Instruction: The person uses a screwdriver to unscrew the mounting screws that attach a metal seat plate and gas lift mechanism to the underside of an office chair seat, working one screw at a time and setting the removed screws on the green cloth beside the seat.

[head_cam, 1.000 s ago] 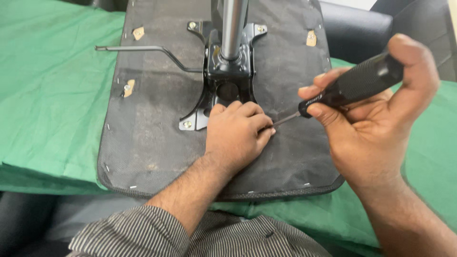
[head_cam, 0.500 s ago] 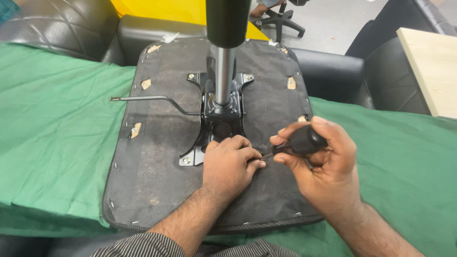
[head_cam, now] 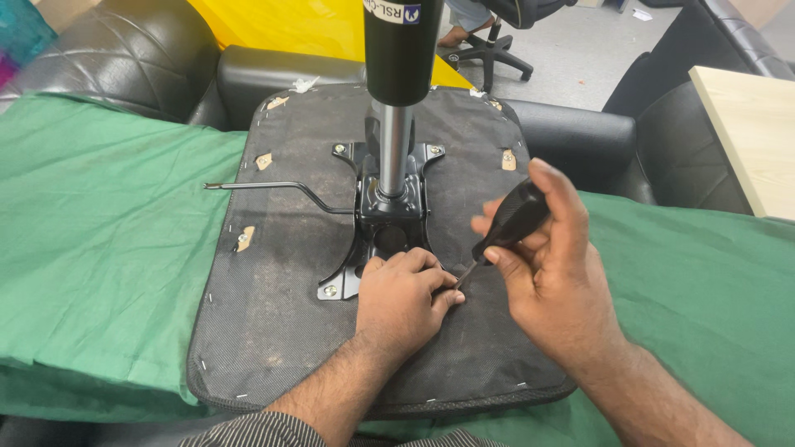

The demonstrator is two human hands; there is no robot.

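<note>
An upturned office chair seat (head_cam: pixel 273 323), covered in black fabric, lies on a green cloth (head_cam: pixel 108 232). A black metal mechanism plate (head_cam: pixel 389 219) is bolted at its middle, with a gas cylinder (head_cam: pixel 399 74) standing up from it and a thin lever (head_cam: pixel 265 187) sticking out left. My left hand (head_cam: pixel 406 302) rests on the seat at the plate's near right corner, fingers curled around something small that I cannot make out. My right hand (head_cam: pixel 551 265) grips a black-handled screwdriver (head_cam: pixel 509 222), its tip angled down to the left hand's fingertips.
Black leather seating (head_cam: pixel 124 66) lies behind the green cloth. A light wooden tabletop (head_cam: pixel 749 132) is at the right edge. A yellow sheet (head_cam: pixel 281 29) and a wheeled chair base (head_cam: pixel 489 54) sit on the floor beyond.
The view has tilted upward, showing more of the cylinder and room. My right hand has turned the screwdriver more upright, with its tip still at my left fingers.
</note>
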